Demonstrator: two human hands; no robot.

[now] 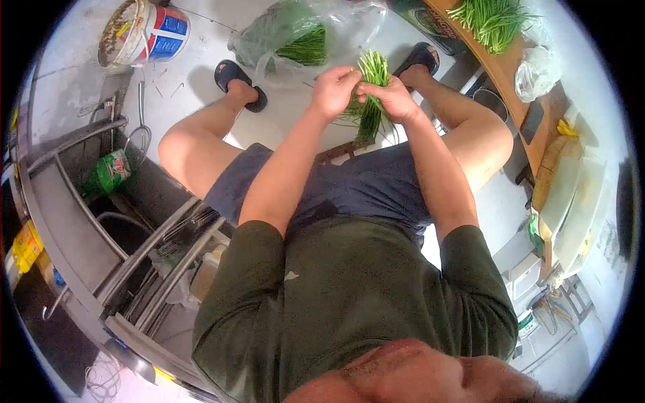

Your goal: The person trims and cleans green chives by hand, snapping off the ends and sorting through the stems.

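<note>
A bunch of green chives stands between my knees, pale cut ends up and dark leaves hanging down. My right hand is wrapped round its middle. Against the bunch's left side, my left hand is closed in a pinch; what lies between its fingertips is hidden. Beyond my hands, a clear plastic bag lies on the floor with more chives inside. Another pile of chives rests on the brown tabletop at the upper right.
A dirty white, red and blue bucket is at the upper left. On my left stands a metal frame with a green bottle. A crumpled plastic bag and a dark flat object lie on the tabletop's right side.
</note>
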